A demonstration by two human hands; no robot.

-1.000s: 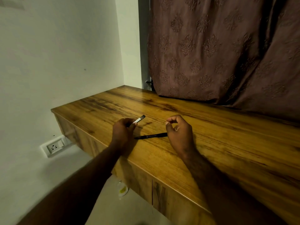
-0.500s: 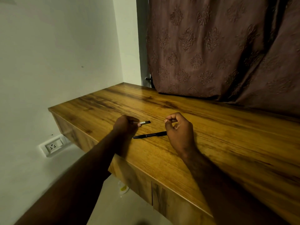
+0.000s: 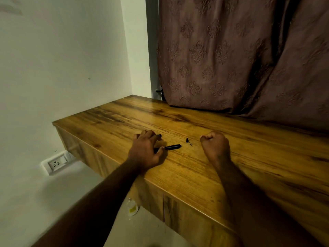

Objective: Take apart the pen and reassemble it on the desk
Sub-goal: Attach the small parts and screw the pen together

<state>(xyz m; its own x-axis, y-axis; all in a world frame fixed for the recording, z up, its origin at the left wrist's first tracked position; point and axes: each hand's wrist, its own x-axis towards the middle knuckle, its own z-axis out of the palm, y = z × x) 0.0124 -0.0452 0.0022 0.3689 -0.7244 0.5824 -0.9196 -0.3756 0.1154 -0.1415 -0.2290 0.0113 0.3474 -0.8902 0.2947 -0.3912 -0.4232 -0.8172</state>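
Wall socket (image 3: 56, 164) sitting low on the left wall, below the desk (image 3: 231, 175) edge. Left hand (image 3: 146, 150) lying palm-down on the desk, fingers spread over the pen parts — thumb touching the black pen barrel (image 3: 171, 147), fingertips by a short dark piece (image 3: 159, 135); can't tell if it's actually gripping either. Small black cap piece (image 3: 187, 140) and a thin metal bit (image 3: 191, 144) lying loose between the hands. Right hand (image 3: 215, 146) resting clenched in a fist — contents hidden.
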